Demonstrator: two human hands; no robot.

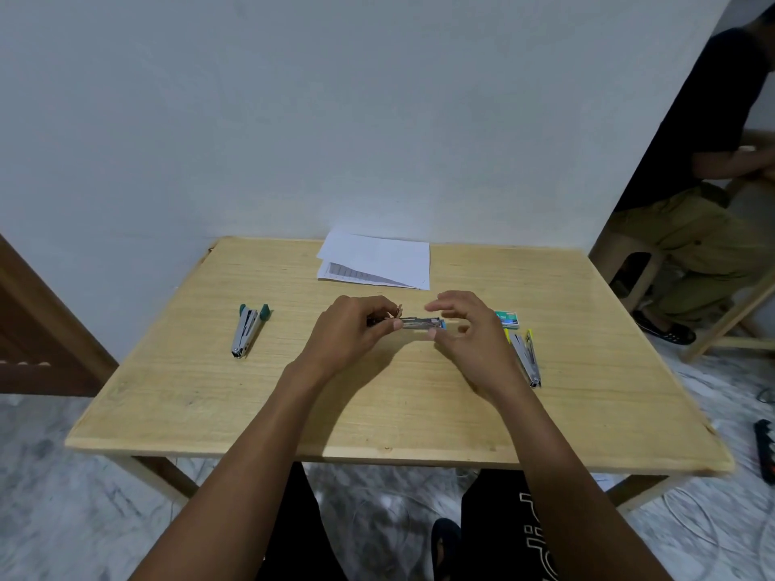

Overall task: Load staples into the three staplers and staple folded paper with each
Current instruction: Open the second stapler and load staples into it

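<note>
Loading stage, judged early: left hand [348, 333] grips blue stapler [421, 323] above table [377, 413]; right hand's [469, 341] grasp unclear. Green stapler [247, 331] left of it, yellow stapler [526, 356] right and paper [377, 262] beyond lie waiting.

1. The left hand [348, 329] grips a stapler [421, 323] with fingers and thumb curled.
2. The right hand [465, 333] is blurred, with fingers loosely curved; contact is unclear.
3. Both bare forearms reach forward, converging.
</note>
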